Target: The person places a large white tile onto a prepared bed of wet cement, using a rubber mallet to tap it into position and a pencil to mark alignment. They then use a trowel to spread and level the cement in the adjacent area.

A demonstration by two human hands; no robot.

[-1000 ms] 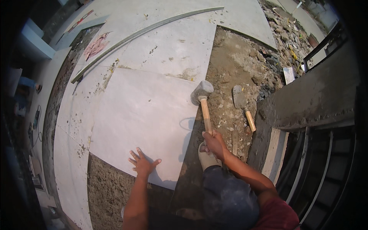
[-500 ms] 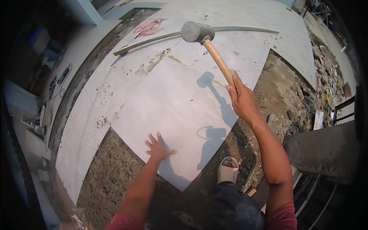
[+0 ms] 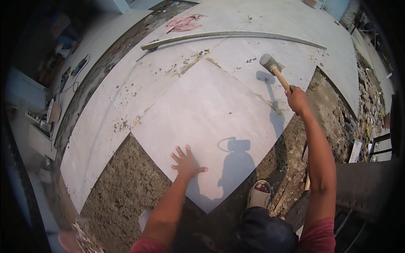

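My left hand [image 3: 186, 165] lies on a large pale square tile [image 3: 219, 101], fingers spread, near its lower left edge. My right hand [image 3: 297, 99] grips the wooden handle of a rubber mallet [image 3: 269, 61], whose grey head is raised over the tiles right of that tile's top corner, casting a shadow. Small yellow bits and dark specks mark the tile joints. Wet mortar [image 3: 120, 181] shows beside the tile on both lower sides. A long straight bar [image 3: 236, 34] lies across the tiles beyond. A tool with a pale handle [image 3: 306, 182] is partly hidden behind my right forearm.
A pink cloth [image 3: 183, 24] lies at the back. Power tools with cords [image 3: 77, 67] sit on the left slab beyond a rough trench. Rubble [image 3: 366, 105] and a dark railing [image 3: 379, 143] line the right. My sandalled foot [image 3: 258, 196] stands beside the tile.
The view has swung right and up. My right hand lifted the mallet from the tile's right edge and has since carried it rightward, farther from me. My left hand stays spread on the tile.
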